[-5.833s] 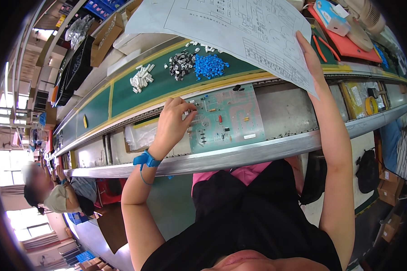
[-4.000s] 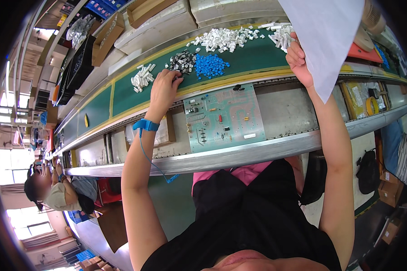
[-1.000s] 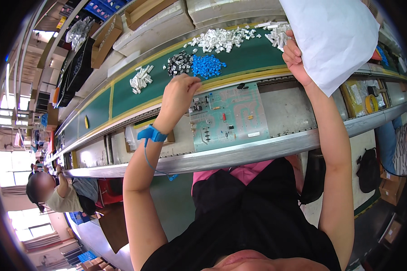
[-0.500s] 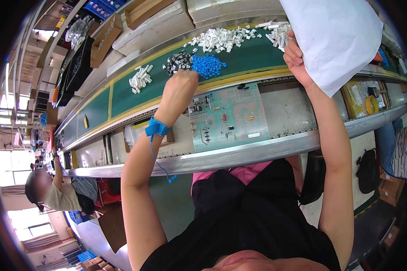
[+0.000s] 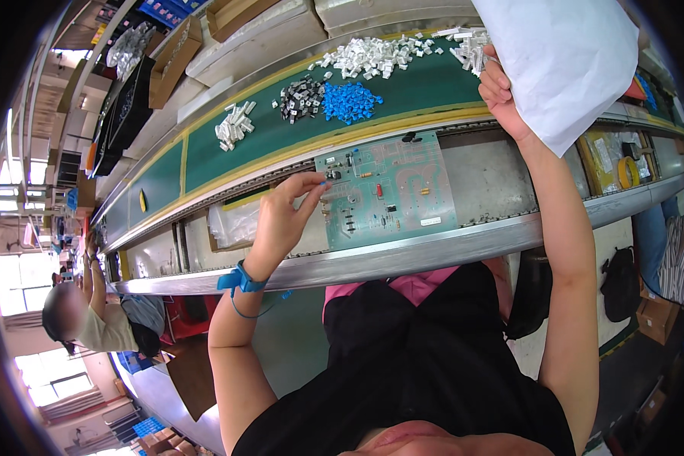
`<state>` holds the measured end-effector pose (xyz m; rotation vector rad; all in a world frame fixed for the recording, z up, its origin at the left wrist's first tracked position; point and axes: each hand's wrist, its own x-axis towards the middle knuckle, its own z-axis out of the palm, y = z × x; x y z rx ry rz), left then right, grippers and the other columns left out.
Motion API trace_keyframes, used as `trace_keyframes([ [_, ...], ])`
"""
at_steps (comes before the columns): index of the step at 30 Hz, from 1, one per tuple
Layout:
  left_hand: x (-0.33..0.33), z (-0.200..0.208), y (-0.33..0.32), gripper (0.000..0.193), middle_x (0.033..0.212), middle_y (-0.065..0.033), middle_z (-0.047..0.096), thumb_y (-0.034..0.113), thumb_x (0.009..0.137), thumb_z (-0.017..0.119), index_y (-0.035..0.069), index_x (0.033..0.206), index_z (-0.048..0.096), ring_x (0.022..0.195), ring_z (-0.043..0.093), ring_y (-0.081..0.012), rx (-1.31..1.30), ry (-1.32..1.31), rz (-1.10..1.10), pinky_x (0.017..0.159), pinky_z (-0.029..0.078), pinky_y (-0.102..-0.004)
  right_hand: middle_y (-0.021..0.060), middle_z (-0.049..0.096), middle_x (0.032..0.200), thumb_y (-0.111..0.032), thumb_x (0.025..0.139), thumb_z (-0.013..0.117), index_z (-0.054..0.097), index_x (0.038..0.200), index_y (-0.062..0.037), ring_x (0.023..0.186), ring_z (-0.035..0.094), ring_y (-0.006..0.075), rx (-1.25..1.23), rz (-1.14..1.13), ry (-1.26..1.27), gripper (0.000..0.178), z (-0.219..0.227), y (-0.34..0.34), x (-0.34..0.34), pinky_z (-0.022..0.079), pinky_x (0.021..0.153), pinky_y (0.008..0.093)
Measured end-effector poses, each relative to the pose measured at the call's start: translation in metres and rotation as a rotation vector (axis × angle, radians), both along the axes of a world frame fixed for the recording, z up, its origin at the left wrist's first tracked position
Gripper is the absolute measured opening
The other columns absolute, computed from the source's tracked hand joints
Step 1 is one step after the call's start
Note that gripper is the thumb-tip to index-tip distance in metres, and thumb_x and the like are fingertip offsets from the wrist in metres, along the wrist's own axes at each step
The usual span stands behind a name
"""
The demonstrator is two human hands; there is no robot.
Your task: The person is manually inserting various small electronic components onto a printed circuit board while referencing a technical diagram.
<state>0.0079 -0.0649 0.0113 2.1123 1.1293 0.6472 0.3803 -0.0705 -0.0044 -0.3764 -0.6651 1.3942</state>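
My left hand (image 5: 286, 213), with a blue wrist strap (image 5: 243, 280) below it, pinches a small blue component (image 5: 326, 184) between thumb and fingertips. It hovers at the left edge of a green circuit board (image 5: 403, 216) fitted with several small parts. Behind the board, on the green belt, lie a heap of blue components (image 5: 348, 102) and a heap of black parts (image 5: 299, 99). Up at the right, my right hand (image 5: 501, 95) has its fingers curled at the edge of a large white sheet or bag (image 5: 566, 64), which hides part of the belt.
White parts lie in piles (image 5: 368, 57) (image 5: 235, 125) on the belt (image 5: 228, 171). A metal rail (image 5: 357, 254) runs along the near edge. At the right sits a yellow tape roll (image 5: 627, 173). Another person (image 5: 102, 327) is at the line, far left.
My left hand has come back from the blue and black heaps to the board's left edge, now with a blue component in its fingertips. My right hand stays at the white sheet.
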Motion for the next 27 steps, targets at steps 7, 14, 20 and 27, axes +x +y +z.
trace_keyframes([
  [7, -0.007, -0.017, -0.007, 0.014, 0.091, -0.0057, 0.058, 0.006, 0.068, 0.072, 0.004, 0.082, 0.067, 0.097, 0.054, -0.0263, 0.371, 0.146, -0.155, 0.082, 0.043, -0.0378, 0.0005, 0.040, 0.059, -0.024, 0.093, 0.041, 0.050, 0.109, 0.0050, 0.050, 0.030, 0.0088, 0.005, 0.017, 0.002, 0.034, -0.001, 0.001, 0.000, 0.027, 0.049, 0.0212],
  [14, -0.005, -0.019, -0.010, 0.012, 0.093, -0.0071, 0.056, 0.006, 0.069, 0.071, 0.005, 0.081, 0.068, 0.098, 0.052, -0.0279, 0.321, 0.186, -0.162, 0.082, 0.043, -0.0376, 0.0003, 0.036, 0.059, -0.024, 0.092, 0.041, 0.050, 0.111, 0.0065, 0.051, 0.030, 0.0092, -0.017, 0.005, -0.011, 0.036, -0.002, 0.001, 0.002, 0.027, 0.049, 0.0219],
  [20, -0.003, -0.018, -0.013, 0.012, 0.091, -0.0069, 0.056, 0.006, 0.070, 0.071, 0.004, 0.082, 0.068, 0.098, 0.052, -0.0283, 0.319, 0.181, -0.148, 0.081, 0.044, -0.0374, 0.0005, 0.036, 0.059, -0.024, 0.092, 0.041, 0.050, 0.111, 0.0067, 0.051, 0.030, 0.0093, -0.002, 0.015, -0.009, 0.037, -0.003, 0.002, 0.002, 0.026, 0.049, 0.0220],
  [27, -0.003, -0.017, -0.015, 0.012, 0.091, -0.0069, 0.056, 0.006, 0.070, 0.071, 0.003, 0.082, 0.068, 0.098, 0.051, -0.0283, 0.306, 0.199, -0.154, 0.082, 0.044, -0.0373, 0.0001, 0.038, 0.059, -0.023, 0.093, 0.041, 0.051, 0.110, 0.0055, 0.050, 0.030, 0.0087, 0.006, 0.013, -0.005, 0.035, -0.004, 0.002, 0.003, 0.026, 0.049, 0.0213],
])
